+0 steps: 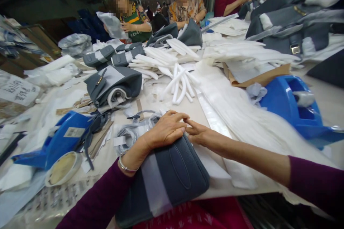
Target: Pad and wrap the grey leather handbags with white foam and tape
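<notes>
A dark blue-grey handbag (pixel 185 171) lies tilted at the table's front edge, with a pale translucent strip (pixel 154 182) around its body. My left hand (pixel 166 128) bends over its far edge, fingers close together. At the bag's far right corner, my right hand (pixel 199 132) has its fingers bent against the edge, close to the left fingertips; their undersides are hidden. Clear-wrapped coiled straps or handles (pixel 129 137) lie just beyond the bag, left of my left hand.
Another grey bag (pixel 115 82) and white foam rods (pixel 180 82) lie beyond. Blue plastic holders stand left (pixel 64 136) and right (pixel 292 103). A round pale dish (pixel 63 168) sits front left, white foam sheets (pixel 236 114) at right. Several people work across the table.
</notes>
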{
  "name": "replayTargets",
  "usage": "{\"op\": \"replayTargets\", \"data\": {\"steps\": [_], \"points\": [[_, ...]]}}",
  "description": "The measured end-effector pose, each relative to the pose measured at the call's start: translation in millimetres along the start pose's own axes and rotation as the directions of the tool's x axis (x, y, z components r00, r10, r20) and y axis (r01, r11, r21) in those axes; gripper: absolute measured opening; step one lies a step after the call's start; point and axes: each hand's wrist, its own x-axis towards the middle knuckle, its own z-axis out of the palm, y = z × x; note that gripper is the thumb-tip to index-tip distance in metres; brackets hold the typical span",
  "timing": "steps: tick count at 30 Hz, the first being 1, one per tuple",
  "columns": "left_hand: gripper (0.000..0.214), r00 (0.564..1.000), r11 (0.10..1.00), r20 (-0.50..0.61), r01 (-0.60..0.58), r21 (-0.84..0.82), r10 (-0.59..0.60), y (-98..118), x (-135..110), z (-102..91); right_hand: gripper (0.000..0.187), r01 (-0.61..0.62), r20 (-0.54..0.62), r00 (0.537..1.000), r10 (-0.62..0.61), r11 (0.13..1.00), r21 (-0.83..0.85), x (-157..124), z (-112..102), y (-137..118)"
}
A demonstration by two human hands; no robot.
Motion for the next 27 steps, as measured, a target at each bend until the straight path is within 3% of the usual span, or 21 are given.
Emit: {"op": "replayTargets", "data": {"steps": [3,6,8,10,14,16,20,23,27], "points": [[0.036,0.997,1.000,0.082,0.005,-0.020,-0.003,-0.6,-0.1,1.1,0.058,0.103,-0.052,0.991,-0.125,0.945,-0.309,-49.2,-16.5,6.4],[0.039,0.996,0.999,0.092,-0.013,-0.036,0.016,-0.7,-0.2,0.2,0.056,0.205,-0.063,0.950,-0.305,0.765,-0.611,-89.5,-17.1,15.2],[0.040,0.996,0.999,0.090,-0.026,-0.042,0.030,-0.3,-0.3,-0.6,0.046,0.250,-0.066,0.925,-0.373,0.731,-0.635,-100.0,-8.4,16.8],[0.040,0.995,0.998,0.088,-0.035,-0.049,0.039,0.4,-0.6,-1.0,0.033,0.280,-0.103,0.907,-0.409,0.766,-0.578,-96.8,2.7,14.3],[0.037,0.995,0.996,0.079,-0.056,-0.074,0.062,1.9,-1.9,-1.8,0.007,0.086,-0.310,0.921,-0.235,0.900,-0.427,-72.1,18.3,5.5],[0.036,0.995,0.994,0.074,-0.055,-0.091,0.062,2.9,-2.6,-2.9,0.011,-0.025,-0.363,0.926,-0.107,0.940,-0.339,-61.4,21.7,2.6],[0.034,0.995,0.992,0.084,-0.036,-0.123,0.047,4.9,-3.3,-5.0,0.014,-0.147,-0.320,0.947,0.033,0.928,-0.341,-44.8,23.0,-4.6],[0.033,0.996,0.992,0.084,-0.027,-0.119,0.038,4.7,-3.1,-4.4,0.014,-0.146,-0.233,0.970,0.064,0.924,-0.354,-26.7,23.1,-15.5],[0.030,0.997,0.996,0.067,-0.037,-0.080,0.042,3.3,-2.3,-0.8,0.014,-0.180,-0.187,0.969,0.159,0.979,-0.098,-8.8,24.4,-29.3]]}}
